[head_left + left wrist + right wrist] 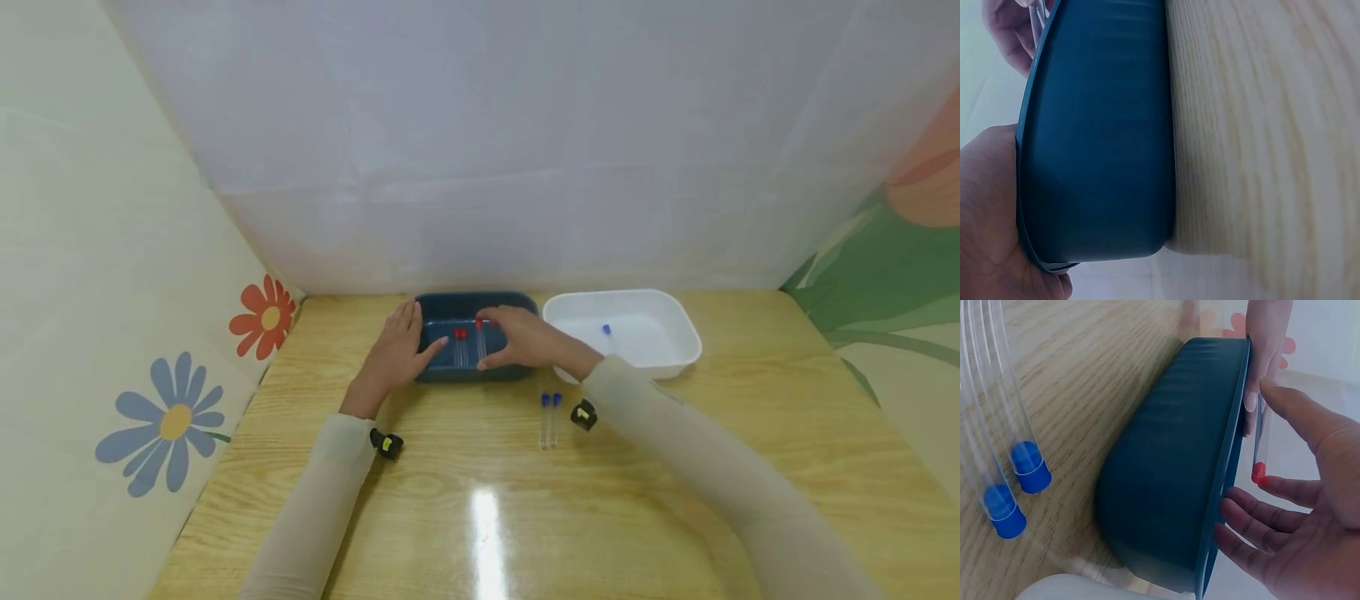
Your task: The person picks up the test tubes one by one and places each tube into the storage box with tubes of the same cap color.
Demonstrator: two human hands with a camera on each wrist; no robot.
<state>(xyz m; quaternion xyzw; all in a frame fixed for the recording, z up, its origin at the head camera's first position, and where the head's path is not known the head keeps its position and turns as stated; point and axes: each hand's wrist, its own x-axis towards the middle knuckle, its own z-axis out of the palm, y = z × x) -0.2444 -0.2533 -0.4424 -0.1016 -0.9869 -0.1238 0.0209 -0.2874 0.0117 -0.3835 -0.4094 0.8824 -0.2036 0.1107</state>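
My left hand (397, 346) holds the left end of a dark blue basin (480, 375), its thumb over the inside and its fingers along the rim. Between thumb and index finger, my right hand (525, 333) pinches a clear tube with a red cap (1260, 472) by its two ends, above the basin's right part. The other right fingers are spread near the rim. Inside the basin lie two more red-capped tubes (460, 335), side by side. In the left wrist view, the basin wall (1097, 137) hides most of the inside.
A white basin (660, 367) stands right of the blue one, with a blue-capped tube (607, 330) in it. Two blue-capped tubes (551, 417) lie on the wooden table (450, 500) in front of the basins. A pale wall sheet (487, 167) rises behind.
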